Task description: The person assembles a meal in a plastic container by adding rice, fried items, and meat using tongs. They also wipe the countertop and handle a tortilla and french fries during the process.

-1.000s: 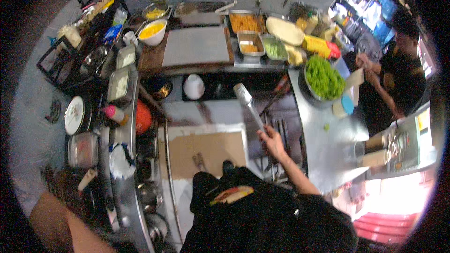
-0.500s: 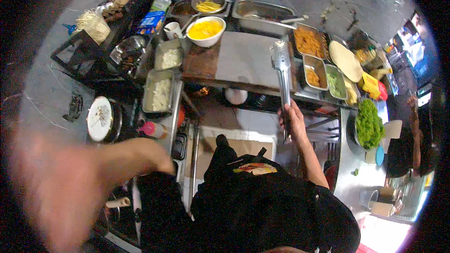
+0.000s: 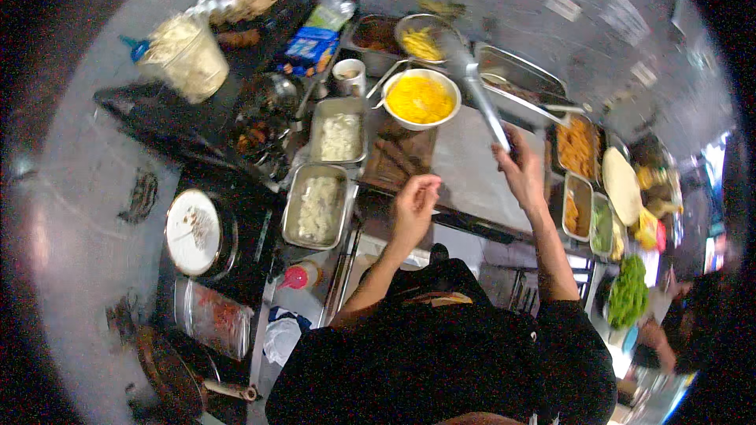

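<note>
Near the wooden board (image 3: 398,157), both hands (image 3: 415,211) (image 3: 523,175) have converged.

1. Got metal tongs (image 3: 483,104) in the right hand (image 3: 522,171), angled up, kinda blurry, beside the white bowl (image 3: 423,124) of yellow stuff (image 3: 420,97).
2. Got the left hand (image 3: 415,208) half curled near the brown board (image 3: 399,159).
3. Can spot lettuce (image 3: 628,291) far right.

We see a kitchen: steel tray (image 3: 310,243) of pale food at nine o'clock, bowl (image 3: 420,123) of yellow food at one, leafy greens (image 3: 628,295) at four, handled pan (image 3: 169,370) at eight.
</note>
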### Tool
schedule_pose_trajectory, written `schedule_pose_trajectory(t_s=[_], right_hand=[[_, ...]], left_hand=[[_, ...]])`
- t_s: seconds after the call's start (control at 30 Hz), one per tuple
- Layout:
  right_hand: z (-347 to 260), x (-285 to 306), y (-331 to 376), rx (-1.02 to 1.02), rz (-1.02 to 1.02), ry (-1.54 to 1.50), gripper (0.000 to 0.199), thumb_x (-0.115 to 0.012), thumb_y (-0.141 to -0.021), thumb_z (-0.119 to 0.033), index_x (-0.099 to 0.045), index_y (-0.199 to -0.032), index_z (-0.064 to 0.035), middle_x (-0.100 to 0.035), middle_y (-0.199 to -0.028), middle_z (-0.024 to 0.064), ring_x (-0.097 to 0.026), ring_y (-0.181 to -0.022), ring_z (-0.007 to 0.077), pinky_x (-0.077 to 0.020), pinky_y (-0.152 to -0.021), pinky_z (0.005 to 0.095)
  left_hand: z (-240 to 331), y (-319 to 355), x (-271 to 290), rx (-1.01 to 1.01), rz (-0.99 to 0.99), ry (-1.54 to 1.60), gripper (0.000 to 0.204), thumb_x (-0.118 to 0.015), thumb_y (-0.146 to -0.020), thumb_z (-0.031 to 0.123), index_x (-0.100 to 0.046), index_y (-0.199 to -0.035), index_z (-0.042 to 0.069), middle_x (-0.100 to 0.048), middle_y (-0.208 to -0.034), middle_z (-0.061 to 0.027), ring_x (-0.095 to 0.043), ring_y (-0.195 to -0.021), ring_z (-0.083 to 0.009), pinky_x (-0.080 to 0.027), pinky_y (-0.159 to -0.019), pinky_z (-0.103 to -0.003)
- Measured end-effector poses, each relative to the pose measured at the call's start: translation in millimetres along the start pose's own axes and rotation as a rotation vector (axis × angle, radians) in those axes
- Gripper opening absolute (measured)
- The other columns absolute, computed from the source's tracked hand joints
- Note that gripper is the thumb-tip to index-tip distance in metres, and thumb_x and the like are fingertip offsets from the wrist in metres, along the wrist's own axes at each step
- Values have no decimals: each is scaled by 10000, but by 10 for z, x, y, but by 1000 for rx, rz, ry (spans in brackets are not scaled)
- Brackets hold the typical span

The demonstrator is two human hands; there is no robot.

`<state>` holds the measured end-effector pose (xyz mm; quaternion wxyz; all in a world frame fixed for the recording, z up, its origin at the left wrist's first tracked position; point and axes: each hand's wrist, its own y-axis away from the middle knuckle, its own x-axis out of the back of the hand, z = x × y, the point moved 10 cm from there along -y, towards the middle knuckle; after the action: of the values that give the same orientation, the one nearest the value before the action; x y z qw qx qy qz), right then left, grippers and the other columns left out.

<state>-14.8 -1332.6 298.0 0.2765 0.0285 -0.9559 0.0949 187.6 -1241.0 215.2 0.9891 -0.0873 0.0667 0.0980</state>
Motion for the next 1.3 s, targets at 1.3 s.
schedule_pose_trajectory(t_s=[1.3], right_hand=[[-85,-1297,601,522,-302,217,505,-679,-752,-123,-572,-1246,-113,-577,-1132,121,-539,-1069,298,-393,-894,446]], left_hand=[[-1211,86,299,548,-59,-736,262,-554,-927,148,-636,-1145,28,-667,-1096,-134,-627,-1010,-290,-467,-923,-410]])
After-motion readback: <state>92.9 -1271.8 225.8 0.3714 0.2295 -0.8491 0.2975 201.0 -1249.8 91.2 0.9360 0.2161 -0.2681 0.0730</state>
